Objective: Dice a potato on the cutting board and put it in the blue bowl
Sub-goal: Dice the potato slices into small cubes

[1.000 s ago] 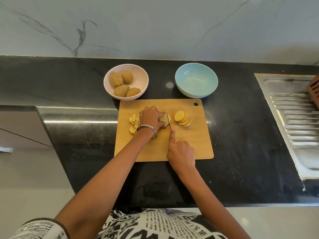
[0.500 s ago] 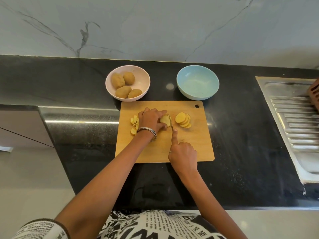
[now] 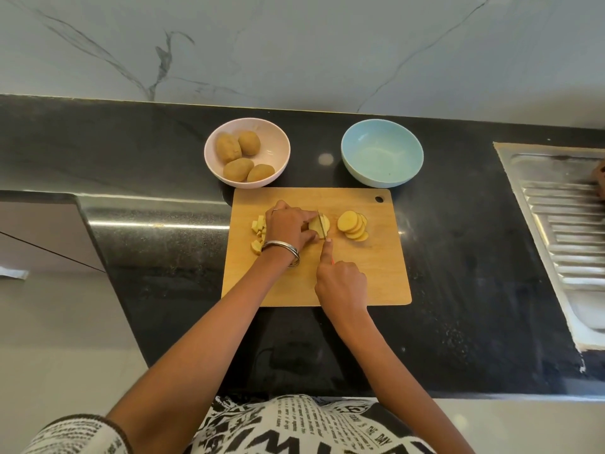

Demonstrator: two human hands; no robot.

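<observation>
Mid-frame, left hand (image 3: pixel 289 226) clamps potato stack (image 3: pixel 319 224); right hand (image 3: pixel 340 283), fingers curled round knife (image 3: pixel 321 224), forefinger extended. Cutting board (image 3: pixel 376 273) lower right bare (shirt print unreadable).

Two bowls sit on the counter: one pink bowl (image 3: pixel 281 139) and one blue bowl (image 3: pixel 382 152). Four whole potatoes (image 3: pixel 244 155) lie in the pink one. One cutting board (image 3: pixel 376 273), one knife (image 3: pixel 322 224), two hands at work, left hand (image 3: pixel 289 226) and right hand (image 3: pixel 340 281).
</observation>
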